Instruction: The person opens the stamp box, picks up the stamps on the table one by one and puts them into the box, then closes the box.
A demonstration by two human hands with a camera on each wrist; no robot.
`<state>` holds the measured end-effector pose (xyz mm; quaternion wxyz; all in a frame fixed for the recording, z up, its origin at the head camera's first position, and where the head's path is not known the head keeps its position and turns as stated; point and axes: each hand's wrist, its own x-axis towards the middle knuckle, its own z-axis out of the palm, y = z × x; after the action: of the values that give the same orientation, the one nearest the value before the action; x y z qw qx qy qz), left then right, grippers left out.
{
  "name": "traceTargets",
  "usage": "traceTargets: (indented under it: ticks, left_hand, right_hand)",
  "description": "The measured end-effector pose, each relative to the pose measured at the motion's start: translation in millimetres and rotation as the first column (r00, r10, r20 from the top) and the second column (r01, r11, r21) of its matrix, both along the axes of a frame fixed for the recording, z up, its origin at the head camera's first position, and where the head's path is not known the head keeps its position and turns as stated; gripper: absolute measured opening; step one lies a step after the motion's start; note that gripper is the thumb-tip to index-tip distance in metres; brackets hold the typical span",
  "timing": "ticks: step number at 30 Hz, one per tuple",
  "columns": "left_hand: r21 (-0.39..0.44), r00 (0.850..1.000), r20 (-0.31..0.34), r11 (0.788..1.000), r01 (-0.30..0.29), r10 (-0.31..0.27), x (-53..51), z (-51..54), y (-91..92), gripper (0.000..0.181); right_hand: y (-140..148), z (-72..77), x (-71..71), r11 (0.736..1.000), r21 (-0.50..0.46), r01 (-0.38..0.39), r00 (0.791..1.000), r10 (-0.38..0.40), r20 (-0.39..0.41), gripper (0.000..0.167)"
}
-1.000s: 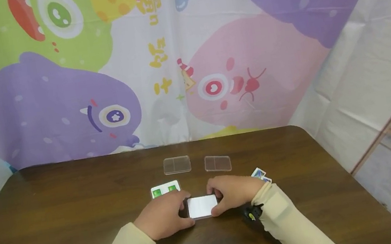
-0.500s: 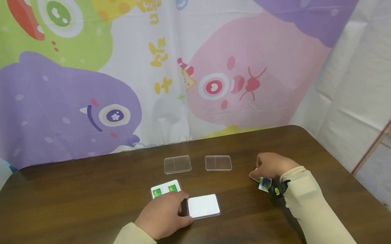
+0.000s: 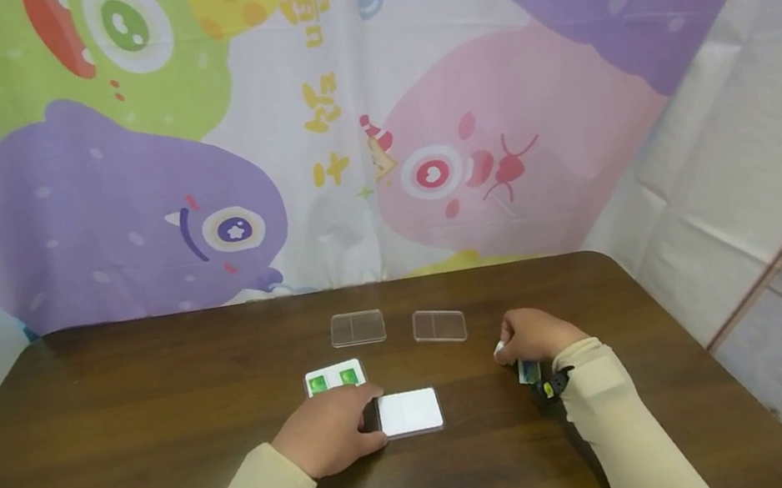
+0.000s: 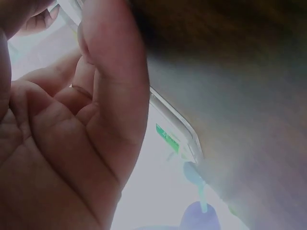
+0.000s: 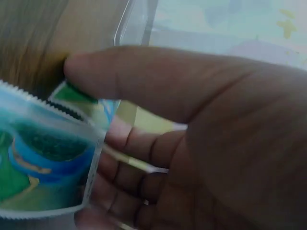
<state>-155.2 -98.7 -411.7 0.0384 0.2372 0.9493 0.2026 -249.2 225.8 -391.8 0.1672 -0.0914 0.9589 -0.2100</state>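
Observation:
My left hand (image 3: 329,430) holds the left end of a flat clear case with a white insert (image 3: 412,411), thumb at the near corner and fingers at the far one. Just behind that hand lies another case with green stamps on white (image 3: 335,375), partly covered by the fingers. On the right, my right hand (image 3: 539,333) pinches a small stamp (image 5: 72,96) between thumb and fingers; its white edge shows at the fingertips in the head view. A blue-green stamp with a perforated edge (image 5: 45,155) lies under that hand, partly hidden by it.
Two clear plastic lids or cases, one on the left (image 3: 358,328) and one on the right (image 3: 439,326), lie farther back on the brown wooden table (image 3: 156,397). Behind the table's far edge hangs a cartoon-printed cloth (image 3: 328,228).
My right hand has left the white-insert case, moved right to the stamps and taken hold of one. The left hand has stayed at the case.

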Motion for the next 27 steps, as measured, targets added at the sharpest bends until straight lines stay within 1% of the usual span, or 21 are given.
traceTargets:
  ticks: [6,10,14,18,22,27]
  left_hand:
    - [-0.01,1.0,0.028,1.0,-0.002,0.002,-1.5,-1.2,0.4,0.049]
    - [-0.016,0.999,0.037,1.0,-0.004,0.005,-1.1,-1.7,0.3,0.049]
    - [-0.018,1.0,0.026,1.0,0.003,-0.003,-1.1,-1.1,-0.3,0.049]
    - [-0.018,1.0,0.02,1.0,0.008,-0.007,-1.3,-0.4,-1.0,0.049]
    - [-0.019,1.0,0.025,1.0,0.005,-0.004,-0.6,-0.6,-1.2,0.049]
    - [-0.018,1.0,0.025,1.0,0.004,-0.003,-1.1,-1.8,-1.0,0.048]
  right_hand:
    - [-7.4,-4.6,-2.7,0.995,-0.012,-0.103,0.994,0.102,-0.024,0.028]
    - [-11.4,-5.2,-2.2,0.992,-0.017,-0.126,0.992,0.126,-0.017,0.029]
    - [-14.4,-5.0,-1.6,0.99,-0.032,-0.14,0.99,0.139,-0.038,0.029]
    - [-17.1,-3.9,-1.4,0.981,-0.043,-0.19,0.979,0.187,-0.077,0.02]
    - [-20.2,-2.2,-1.0,0.964,-0.045,-0.264,0.961,0.258,-0.101,0.008]
    - [-23.4,-1.3,-0.2,0.951,-0.06,-0.304,0.951,0.299,-0.084,0.012]
